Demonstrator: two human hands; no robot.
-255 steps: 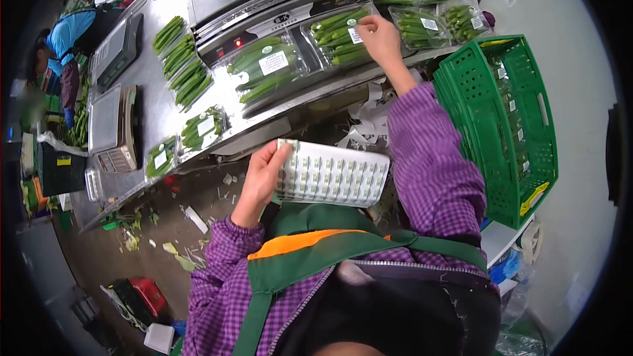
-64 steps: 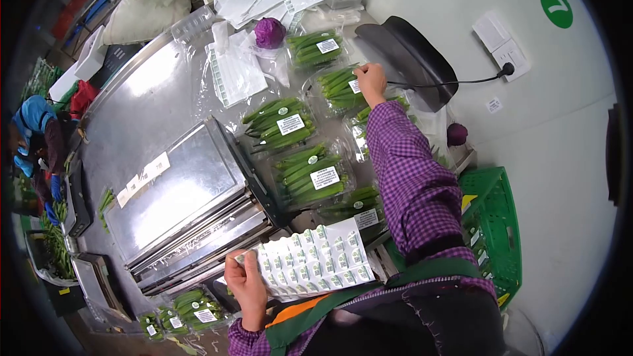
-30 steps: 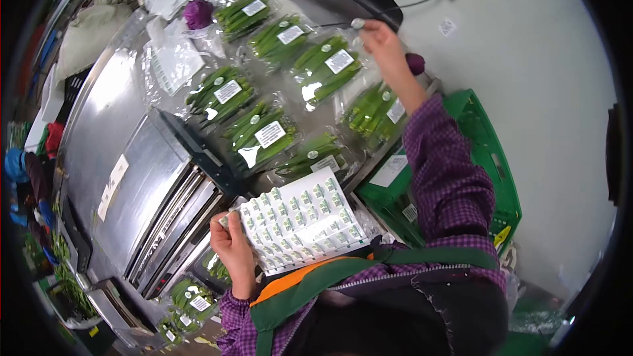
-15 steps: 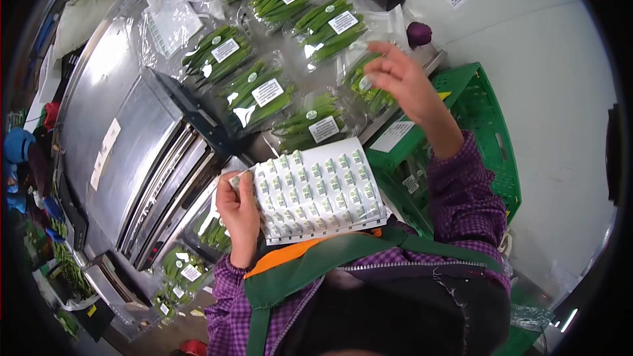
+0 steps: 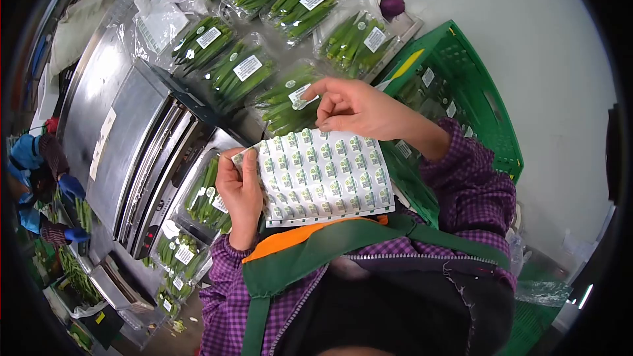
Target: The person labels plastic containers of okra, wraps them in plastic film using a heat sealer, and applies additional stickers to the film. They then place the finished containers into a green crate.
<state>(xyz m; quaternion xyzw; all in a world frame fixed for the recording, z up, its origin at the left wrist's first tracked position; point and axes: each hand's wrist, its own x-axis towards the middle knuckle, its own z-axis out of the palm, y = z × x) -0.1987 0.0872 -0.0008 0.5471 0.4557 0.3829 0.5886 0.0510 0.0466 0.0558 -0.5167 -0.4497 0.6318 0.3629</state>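
Note:
My left hand (image 5: pixel 241 188) grips the left edge of a white sheet of small green-and-white stickers (image 5: pixel 323 175), held in front of my apron, with the thumb on top. Over the sheet's upper edge is my right hand (image 5: pixel 349 107), its index finger stretched left and the other fingers curled. At that index fingertip shows a small pale green sticker (image 5: pixel 300 103). The thumb comes down right at the sheet's edge. Just beyond lies a clear bag of green pods (image 5: pixel 280 115) with a white label, partly hidden by the right hand.
Several more labelled bags (image 5: pixel 247 69) cover the metal table. A green crate (image 5: pixel 491 102) with bags inside stands at my right. Purple round vegetables (image 5: pixel 392 5) lie at the back. A metal machine (image 5: pixel 142 138) is at my left, where another person's blue-gloved hand (image 5: pixel 72 188) works.
My right hand has moved left and down from the right-hand bag to the sheet's upper edge, uncovering that bag. My left hand still holds the sheet. The view has shifted slightly.

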